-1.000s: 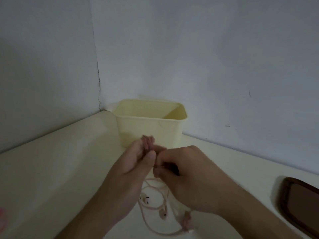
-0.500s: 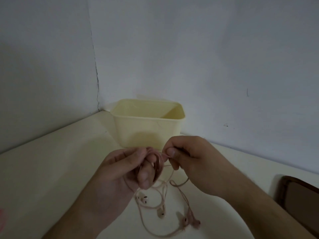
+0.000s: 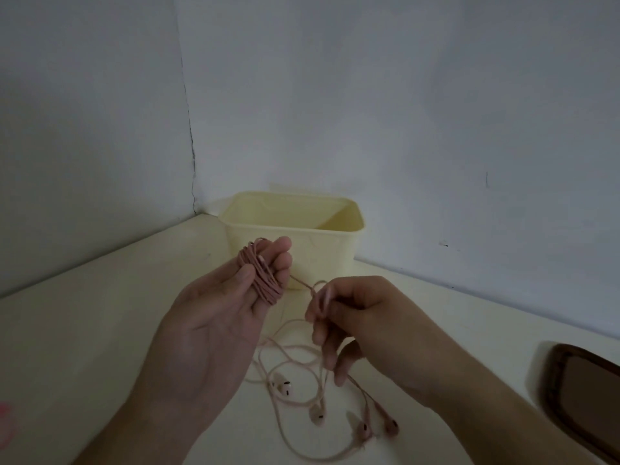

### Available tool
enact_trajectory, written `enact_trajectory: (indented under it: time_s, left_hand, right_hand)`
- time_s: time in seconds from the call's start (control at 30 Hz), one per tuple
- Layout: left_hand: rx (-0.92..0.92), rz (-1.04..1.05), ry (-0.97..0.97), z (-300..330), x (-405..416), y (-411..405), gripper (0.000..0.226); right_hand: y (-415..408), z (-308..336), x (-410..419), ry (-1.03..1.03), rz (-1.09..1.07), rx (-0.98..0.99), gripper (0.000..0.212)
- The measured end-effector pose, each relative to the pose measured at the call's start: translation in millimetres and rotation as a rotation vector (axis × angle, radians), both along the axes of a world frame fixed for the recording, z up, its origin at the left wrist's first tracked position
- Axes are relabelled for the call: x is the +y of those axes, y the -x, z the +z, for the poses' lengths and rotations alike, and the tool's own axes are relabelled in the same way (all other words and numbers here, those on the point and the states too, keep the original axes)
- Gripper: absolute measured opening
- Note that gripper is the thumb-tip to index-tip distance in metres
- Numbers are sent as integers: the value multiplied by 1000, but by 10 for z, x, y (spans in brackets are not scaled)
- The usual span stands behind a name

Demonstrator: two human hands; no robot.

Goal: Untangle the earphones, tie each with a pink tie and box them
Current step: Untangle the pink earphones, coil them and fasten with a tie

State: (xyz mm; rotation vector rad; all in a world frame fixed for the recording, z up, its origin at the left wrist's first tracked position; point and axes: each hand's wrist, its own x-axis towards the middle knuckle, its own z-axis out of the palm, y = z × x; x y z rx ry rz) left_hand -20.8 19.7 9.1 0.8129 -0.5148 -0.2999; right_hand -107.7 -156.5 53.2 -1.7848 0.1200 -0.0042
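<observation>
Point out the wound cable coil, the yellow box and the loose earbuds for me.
cable coil (image 3: 263, 276), head view, middle of the wraps.
yellow box (image 3: 322, 256), head view, front wall.
loose earbuds (image 3: 317, 414), head view, one bud's body.

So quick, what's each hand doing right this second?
Left hand: holds the coil of pink earphone cord wound round its fingers.
Right hand: pinches the loose cord.

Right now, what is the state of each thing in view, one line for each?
left hand: palm up, cable coil wound around its fingers.
right hand: pinches the loose cable.
cable coil: wound, not tied.
loose cable: slack loops on the table.
earbuds: lying on the table.
yellow box: open, upright; contents hidden.
</observation>
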Motion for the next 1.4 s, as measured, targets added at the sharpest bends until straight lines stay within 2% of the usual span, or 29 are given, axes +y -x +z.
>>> enact_trajectory:
  time_s: [0.07,0.17,0.23,0.37,0.43,0.53,0.67,0.73,0.87,1.0,1.17,1.3,1.37,1.4]
  left_hand:
    - [-2,53,-32,-28,26,-47,58]
    - [-4,101,-15,31,14,-30,73]
    - [8,132,23,68,2,-27,70]
    - [71,172,89,47,7,-90,43]
    - [79,195,63,33,6,-103,40]
    - [80,216,16,20,-28,-75,43]
    - [147,180,20,35,-51,-64,37]
    - [228,154,78,39,-13,-103,38]
    - [278,113,51,0,49,-195,15]
    - [199,200,-114,28,-14,-112,20]
    - [148,207,-120,66,-33,-42,21]
    - [134,177,-119,73,-22,-25,18]
    - [105,146,-137,70,-18,-9,19]
    - [81,117,-150,71,-21,10,20]
  right_hand:
    - [-8,-6,-20,116,-4,8,31]
    - [-13,6,-50,306,44,18,31]
    - [4,62,-65,337,94,-1,30]
    - [64,240,-167,135,97,-96,25]
    - [104,320,-245,57,54,-166,21]
    - [145,395,-344,-29,16,-243,26]
    - [174,427,-364,-12,10,-247,30]
    - [184,418,-356,89,21,-226,38]
    - [196,410,-278,389,-56,-167,60]
    - [163,409,-274,429,-207,-179,58]
    - [76,298,-490,681,-451,-50,46]
    - [57,185,-484,1023,-488,161,24]
    - [61,139,-384,1150,-441,154,21]
    - [45,117,-350,1140,-396,97,28]
